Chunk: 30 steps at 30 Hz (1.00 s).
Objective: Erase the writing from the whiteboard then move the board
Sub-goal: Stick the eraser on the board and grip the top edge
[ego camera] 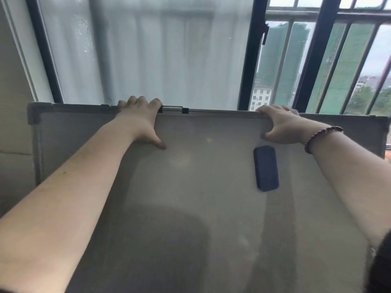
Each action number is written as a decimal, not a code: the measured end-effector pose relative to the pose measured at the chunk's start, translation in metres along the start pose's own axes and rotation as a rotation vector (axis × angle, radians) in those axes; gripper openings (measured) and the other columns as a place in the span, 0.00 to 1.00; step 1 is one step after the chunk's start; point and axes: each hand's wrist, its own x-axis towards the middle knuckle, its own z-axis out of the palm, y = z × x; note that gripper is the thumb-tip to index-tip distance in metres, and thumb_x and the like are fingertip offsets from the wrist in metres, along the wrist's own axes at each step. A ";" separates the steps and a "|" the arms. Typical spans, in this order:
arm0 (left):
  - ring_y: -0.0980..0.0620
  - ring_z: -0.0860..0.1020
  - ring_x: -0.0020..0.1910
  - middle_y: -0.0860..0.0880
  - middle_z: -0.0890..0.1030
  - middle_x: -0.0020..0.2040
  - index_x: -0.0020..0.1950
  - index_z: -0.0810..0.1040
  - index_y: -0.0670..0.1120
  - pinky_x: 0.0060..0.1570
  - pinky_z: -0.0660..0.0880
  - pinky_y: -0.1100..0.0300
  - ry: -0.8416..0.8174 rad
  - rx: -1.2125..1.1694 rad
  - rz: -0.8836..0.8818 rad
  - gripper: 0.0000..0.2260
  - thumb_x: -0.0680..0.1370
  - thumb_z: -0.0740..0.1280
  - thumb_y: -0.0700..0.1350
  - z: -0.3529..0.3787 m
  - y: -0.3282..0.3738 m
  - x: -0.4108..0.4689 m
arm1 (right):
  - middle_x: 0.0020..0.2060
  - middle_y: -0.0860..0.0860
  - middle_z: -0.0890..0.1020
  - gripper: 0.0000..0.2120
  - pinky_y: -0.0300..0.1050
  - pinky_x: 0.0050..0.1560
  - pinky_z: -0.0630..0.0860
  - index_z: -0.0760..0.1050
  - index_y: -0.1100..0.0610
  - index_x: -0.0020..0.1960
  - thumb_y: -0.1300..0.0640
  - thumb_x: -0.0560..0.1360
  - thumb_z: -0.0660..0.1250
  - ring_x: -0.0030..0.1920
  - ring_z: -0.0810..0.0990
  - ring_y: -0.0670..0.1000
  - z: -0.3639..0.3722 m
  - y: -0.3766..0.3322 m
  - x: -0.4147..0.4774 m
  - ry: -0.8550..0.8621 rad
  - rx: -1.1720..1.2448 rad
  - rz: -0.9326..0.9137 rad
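Note:
A large whiteboard [190, 187] with a grey frame stands in front of me, below a window. No writing shows on its surface, which lies in shadow. My left hand [140, 118] grips the top edge left of centre, fingers curled over the frame and thumb on the face. My right hand [279, 125], with a bead bracelet on the wrist, grips the top edge further right in the same way. A dark blue eraser [266, 168] clings to the board's face just below my right hand.
Behind the board is a window with a frosted pane [148, 49] and dark frames; at the right, metal bars [330, 66] with buildings beyond. A pale wall [14, 123] stands at the left. A small clip [172, 108] sits on the board's top rail.

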 end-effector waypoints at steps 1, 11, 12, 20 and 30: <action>0.41 0.67 0.60 0.42 0.71 0.58 0.65 0.64 0.51 0.59 0.63 0.48 -0.001 0.000 0.007 0.46 0.53 0.76 0.66 0.001 0.005 0.004 | 0.65 0.53 0.69 0.32 0.49 0.69 0.52 0.61 0.48 0.70 0.58 0.69 0.68 0.68 0.60 0.56 -0.001 0.004 -0.001 0.010 0.002 0.010; 0.43 0.67 0.61 0.44 0.71 0.58 0.64 0.64 0.52 0.60 0.64 0.50 0.026 -0.103 0.096 0.45 0.53 0.76 0.66 0.023 0.055 0.073 | 0.65 0.53 0.70 0.32 0.52 0.69 0.53 0.62 0.50 0.69 0.57 0.68 0.68 0.67 0.64 0.56 -0.001 0.055 0.012 0.055 -0.089 0.102; 0.43 0.67 0.61 0.44 0.71 0.58 0.64 0.65 0.53 0.59 0.64 0.50 0.031 -0.108 0.107 0.45 0.53 0.76 0.66 0.025 0.060 0.080 | 0.65 0.53 0.70 0.32 0.52 0.69 0.53 0.62 0.50 0.69 0.58 0.68 0.68 0.67 0.64 0.56 -0.001 0.061 0.015 0.050 -0.090 0.120; 0.41 0.68 0.62 0.42 0.71 0.59 0.66 0.64 0.51 0.60 0.66 0.48 0.037 -0.119 0.183 0.45 0.54 0.76 0.66 0.040 0.102 0.136 | 0.62 0.55 0.69 0.30 0.52 0.68 0.54 0.62 0.50 0.69 0.58 0.69 0.67 0.66 0.64 0.58 -0.001 0.105 0.033 0.034 -0.162 0.220; 0.40 0.67 0.61 0.41 0.71 0.57 0.64 0.65 0.51 0.59 0.65 0.47 0.056 -0.117 0.177 0.44 0.54 0.77 0.65 0.051 0.099 0.150 | 0.67 0.52 0.68 0.29 0.55 0.69 0.59 0.63 0.51 0.69 0.54 0.71 0.70 0.68 0.62 0.56 -0.004 0.113 0.047 0.014 -0.152 0.149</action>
